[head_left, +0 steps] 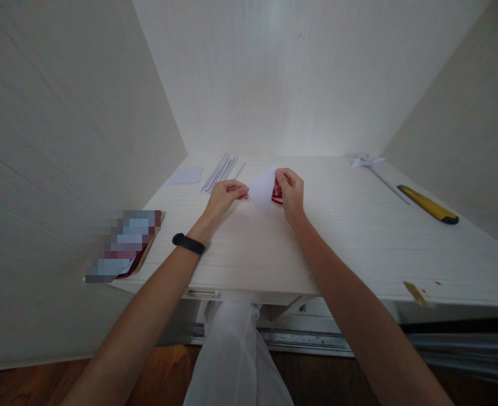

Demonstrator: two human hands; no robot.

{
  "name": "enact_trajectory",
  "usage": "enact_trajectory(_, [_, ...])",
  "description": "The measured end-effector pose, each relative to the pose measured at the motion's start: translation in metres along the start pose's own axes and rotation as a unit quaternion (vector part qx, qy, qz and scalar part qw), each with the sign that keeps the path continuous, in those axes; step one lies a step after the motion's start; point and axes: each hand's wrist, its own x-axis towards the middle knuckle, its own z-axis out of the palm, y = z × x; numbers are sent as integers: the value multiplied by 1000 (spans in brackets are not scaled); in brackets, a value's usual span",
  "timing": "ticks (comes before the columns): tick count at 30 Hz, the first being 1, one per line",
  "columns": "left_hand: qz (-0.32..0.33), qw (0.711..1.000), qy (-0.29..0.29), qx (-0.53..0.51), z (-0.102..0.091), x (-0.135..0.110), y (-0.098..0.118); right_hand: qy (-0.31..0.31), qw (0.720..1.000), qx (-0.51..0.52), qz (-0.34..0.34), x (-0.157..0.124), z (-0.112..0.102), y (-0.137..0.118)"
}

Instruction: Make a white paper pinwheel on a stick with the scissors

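My left hand (225,194) and my right hand (290,192) both pinch a small white sheet of paper (263,189) held just above the white desk (346,237). The paper hangs between them with a corner pointing down. A red object (276,197) lies on the desk under my right hand, mostly hidden by the fingers and the paper. A black band (188,243) is on my left wrist.
A bundle of thin grey strips (222,172) and a white paper square (186,176) lie at the back left. A yellow utility knife (428,203), a white ruler (390,185) and a folded white paper (365,161) are at the right. A blurred booklet (126,243) lies at the left edge.
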Motion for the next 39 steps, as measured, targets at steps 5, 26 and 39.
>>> enact_trajectory(5, [1, 1000, 2, 8, 0, 0, -1, -40, 999, -1, 32, 0, 1, 0])
enact_trajectory(26, [12, 997, 81, -2, -5, 2, -4, -134, 986, -3, 104, 4, 0, 18])
enact_trajectory(39, [21, 997, 79, -7, -4, 3, -5, -116, 990, -28, 71, 4, 1, 15])
